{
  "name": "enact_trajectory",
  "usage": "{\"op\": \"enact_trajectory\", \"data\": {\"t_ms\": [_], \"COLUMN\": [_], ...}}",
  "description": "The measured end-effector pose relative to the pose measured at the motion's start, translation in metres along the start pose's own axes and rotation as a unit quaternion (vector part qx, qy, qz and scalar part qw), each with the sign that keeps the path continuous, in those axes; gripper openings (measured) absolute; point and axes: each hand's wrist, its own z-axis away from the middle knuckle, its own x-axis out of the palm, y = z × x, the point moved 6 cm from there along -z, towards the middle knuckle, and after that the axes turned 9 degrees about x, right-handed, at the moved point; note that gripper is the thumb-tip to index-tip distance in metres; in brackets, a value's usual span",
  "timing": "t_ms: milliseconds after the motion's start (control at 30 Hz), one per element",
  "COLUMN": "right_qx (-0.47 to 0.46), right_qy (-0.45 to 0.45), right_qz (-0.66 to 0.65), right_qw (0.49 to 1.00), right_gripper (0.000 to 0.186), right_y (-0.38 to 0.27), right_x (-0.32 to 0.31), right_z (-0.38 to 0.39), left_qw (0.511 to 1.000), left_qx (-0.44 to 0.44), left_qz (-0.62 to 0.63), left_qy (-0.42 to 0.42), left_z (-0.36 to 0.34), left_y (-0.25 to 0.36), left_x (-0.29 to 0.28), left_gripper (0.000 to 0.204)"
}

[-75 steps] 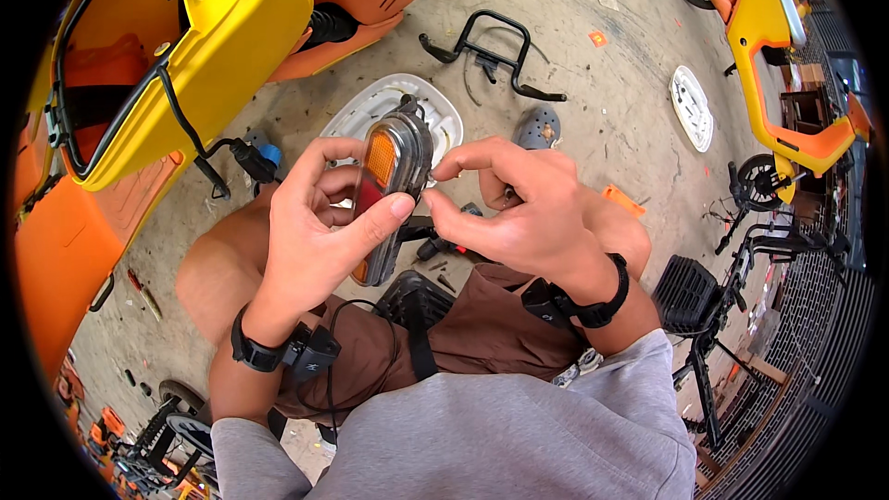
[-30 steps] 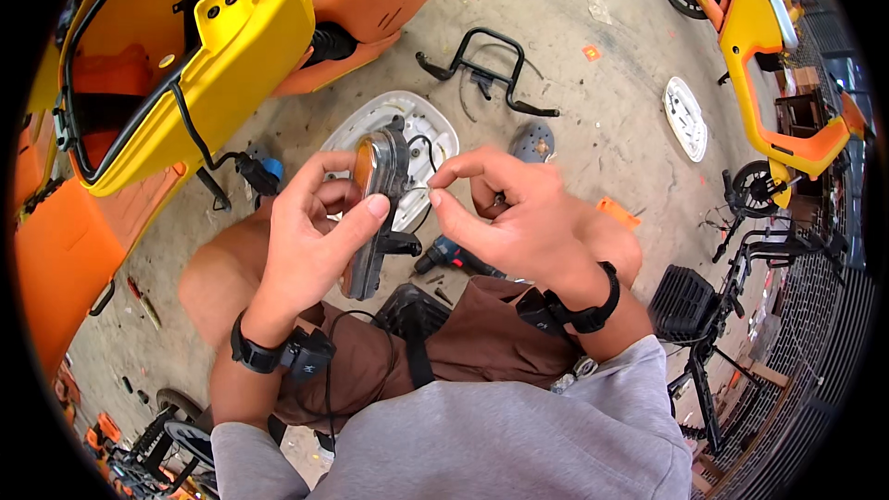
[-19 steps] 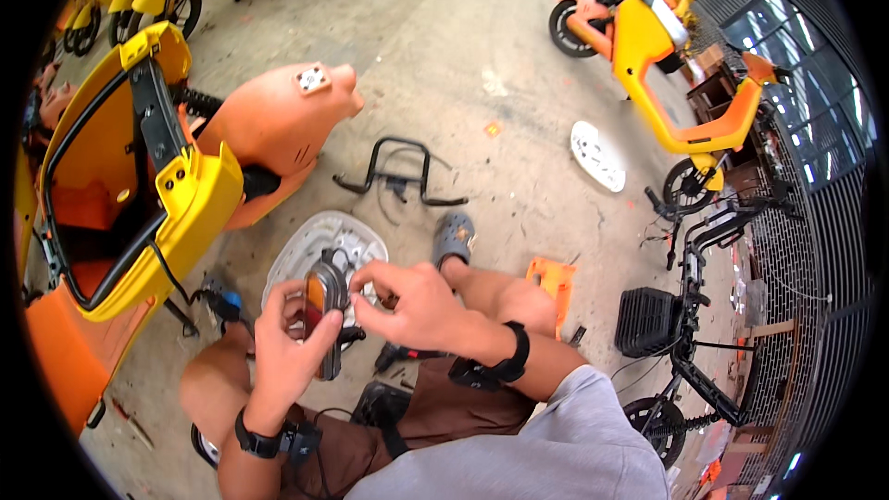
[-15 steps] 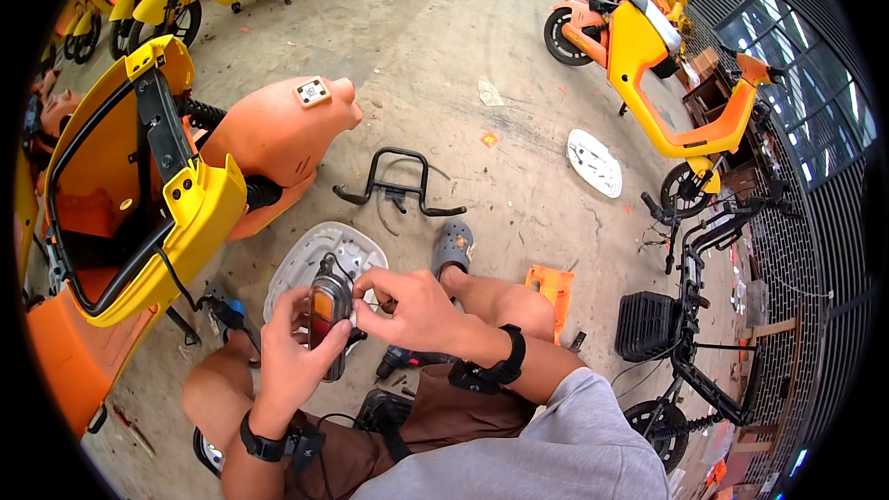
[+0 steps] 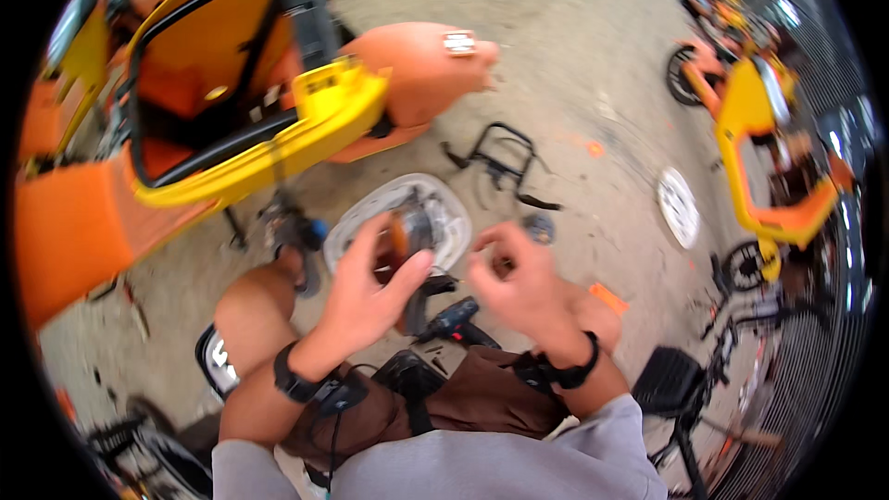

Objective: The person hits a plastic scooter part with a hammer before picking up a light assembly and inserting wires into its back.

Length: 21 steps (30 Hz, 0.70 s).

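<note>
In front of my knees, my left hand [image 5: 366,282] grips a scooter tail light [image 5: 419,230] with a dark rim and an orange and red lens, held upright and blurred by motion. To its right, apart from the lamp, my right hand [image 5: 519,282] has thumb and fingers curled in a pinch. Anything between those fingertips is too small and smeared to make out. Beneath the lamp, a white plastic shell [image 5: 449,208] lies on the floor. A cordless drill [image 5: 451,322] rests below and between my hands.
A yellow and orange scooter body [image 5: 269,167] stands close at left. Ahead lies a black tubular rack [image 5: 500,162]. Further right are a white panel [image 5: 679,208], a yellow scooter [image 5: 750,157] and a bare black frame with a basket [image 5: 665,380]. A person [image 5: 708,0] sits far back.
My right hand has come away from the tail light and moved right. The left still holds the lamp. My view has turned left, so the surroundings appear further right.
</note>
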Motion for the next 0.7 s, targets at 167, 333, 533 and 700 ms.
{"op": "enact_trajectory", "data": {"t_ms": [167, 333, 533, 700], "right_qx": [0.019, -0.069, -0.055, -0.19], "right_qy": [-0.105, -0.137, -0.057, -0.011], "right_qz": [-0.119, -0.142, -0.243, -0.185], "right_qw": [0.987, 0.978, 0.967, 0.964], "right_gripper": [0.03, 0.027, 0.019, 0.017], "right_y": [-0.002, -0.014, -0.007, -0.027], "right_x": [0.008, 0.013, 0.015, 0.007], "right_z": [-0.001, 0.003, 0.005, 0.008], "left_qw": [0.983, 0.951, 0.926, 0.955], "left_qx": [-0.064, -0.148, -0.178, -0.139], "left_qz": [0.172, 0.27, 0.331, 0.253], "left_qy": [-0.019, -0.023, -0.041, -0.07], "left_z": [-0.008, -0.002, 0.002, 0.0], "left_y": [-0.002, -0.003, -0.011, -0.009], "left_x": [-0.004, 0.005, 0.018, 0.022], "left_gripper": [0.041, 0.046, 0.056, 0.055]}}
